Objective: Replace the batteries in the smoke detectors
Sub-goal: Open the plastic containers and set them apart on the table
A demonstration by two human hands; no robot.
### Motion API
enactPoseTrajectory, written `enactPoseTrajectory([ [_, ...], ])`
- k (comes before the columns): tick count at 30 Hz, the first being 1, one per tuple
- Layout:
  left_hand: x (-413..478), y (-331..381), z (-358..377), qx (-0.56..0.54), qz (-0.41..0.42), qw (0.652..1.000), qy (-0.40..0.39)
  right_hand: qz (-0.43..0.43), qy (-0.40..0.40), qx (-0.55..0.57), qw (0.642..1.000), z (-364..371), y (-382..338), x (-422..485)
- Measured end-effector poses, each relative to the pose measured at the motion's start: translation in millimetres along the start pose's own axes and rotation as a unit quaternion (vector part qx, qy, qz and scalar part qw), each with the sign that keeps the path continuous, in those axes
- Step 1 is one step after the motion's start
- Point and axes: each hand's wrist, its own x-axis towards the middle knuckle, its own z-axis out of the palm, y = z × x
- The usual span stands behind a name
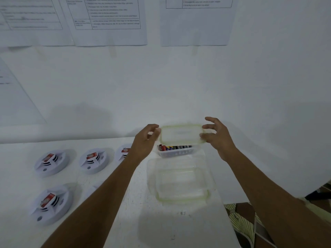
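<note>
A translucent lid (180, 134) with a greenish rim hangs tilted above a small white box (176, 153) of batteries (174, 147). My left hand (146, 141) pinches the lid's left edge. On the lid's right edge, my right hand (219, 138) grips with thumb and curled fingers. Several round white smoke detectors lie to the left, each with a red battery on top: two at the back (52, 162) (95, 160), one in front (51, 203). Another detector (123, 152) is partly hidden by my left wrist.
An empty clear container (179, 200) with a greenish rim stands just in front of the battery box. The white table (161, 226) ends at the right, where patterned floor tiles (250, 224) show. Printed sheets (107, 20) hang on the wall behind.
</note>
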Motion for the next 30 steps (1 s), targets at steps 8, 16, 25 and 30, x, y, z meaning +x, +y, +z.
enactPoseTrajectory([
  [8,11,-19,13,0.104,-0.023,0.988,-0.111,0.003,0.088,0.050,0.995,-42,20,-2],
  [16,17,-28,17,0.058,-0.034,0.996,-0.062,-0.006,0.115,0.095,0.989,-91,24,-12],
  [25,15,-24,-33,0.109,0.029,0.993,0.031,-0.002,0.135,0.084,0.987,-77,28,-2],
  [30,14,-16,-49,0.084,0.040,0.995,0.043,0.002,0.086,0.064,0.994,-35,35,2],
])
